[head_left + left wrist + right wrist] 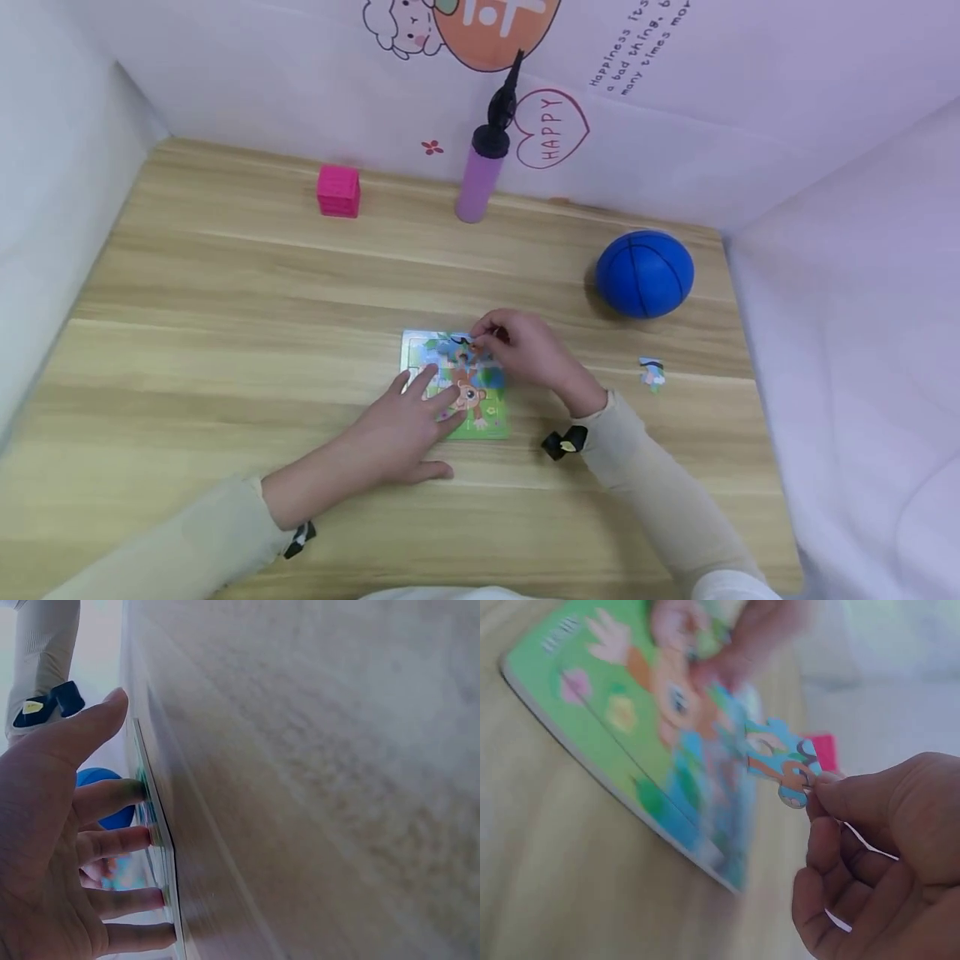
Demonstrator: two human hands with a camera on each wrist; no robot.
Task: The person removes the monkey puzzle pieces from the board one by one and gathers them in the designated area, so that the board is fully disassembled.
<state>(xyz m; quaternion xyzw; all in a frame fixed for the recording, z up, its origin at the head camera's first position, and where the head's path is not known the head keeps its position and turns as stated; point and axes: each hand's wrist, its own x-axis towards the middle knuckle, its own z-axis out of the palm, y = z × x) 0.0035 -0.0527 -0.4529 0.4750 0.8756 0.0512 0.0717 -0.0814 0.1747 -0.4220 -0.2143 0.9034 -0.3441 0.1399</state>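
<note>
Left hand: (393,435) fingers spread, nearly straight; nothing gripped. Fingertips are rested on the puzzle board; thumb is held out, off its near edge.
Right hand: (531,348) thumb and forefinger closed to a pinch, other fingers curled in; one piece is held.
Held piece: (784,754) clamped by its edge at the right fingertips, most of it projected past them, over the board's far right part. Contact with the board: cannot be told.
Puzzle board: (492,427) laid flat under the left fingers, just below the right fingertips; monkey picture partly covered by the left fingers.
Loose piece: (652,373) laid on the table (225,350), right of the right fingers, well apart.
Blue ball: (644,274) placed right and forward of the right fingers.
Purple pump: (480,179) placed straight forward of the right fingertips.
Pink block: (339,192) placed forward and left of both hands' fingers.
</note>
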